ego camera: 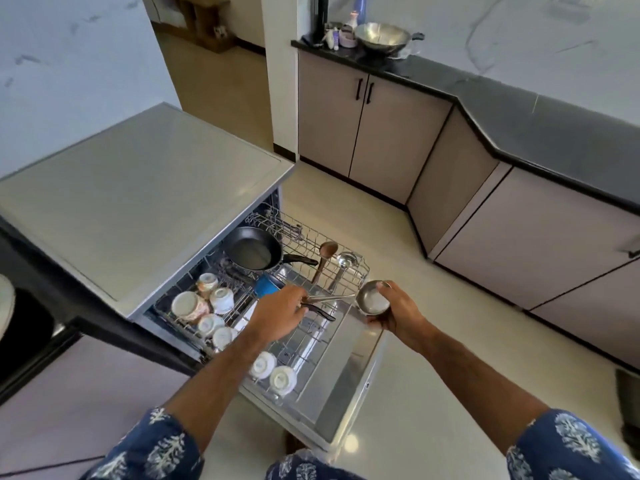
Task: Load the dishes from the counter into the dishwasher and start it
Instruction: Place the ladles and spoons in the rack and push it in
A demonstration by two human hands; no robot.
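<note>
The dishwasher [145, 202] stands open with its wire rack [360, 268] pulled out over the lowered door [349, 372]. In the rack lie a black frying pan [254, 252], several white cups [221, 299] upside down, a blue cup [268, 284], a wooden spoon [325, 256] and a steel ladle [344, 261]. My left hand [280, 313] grips metal tongs [329, 299] with black handles above the rack. My right hand [398, 313] holds a small steel bowl [373, 297] over the rack's right corner.
A dark counter [519, 112] runs along the right wall over beige cabinets [388, 133]. At its far end sit a steel wok [382, 36] and some small bottles [337, 36]. Pale floor [433, 358] lies between the dishwasher and the cabinets.
</note>
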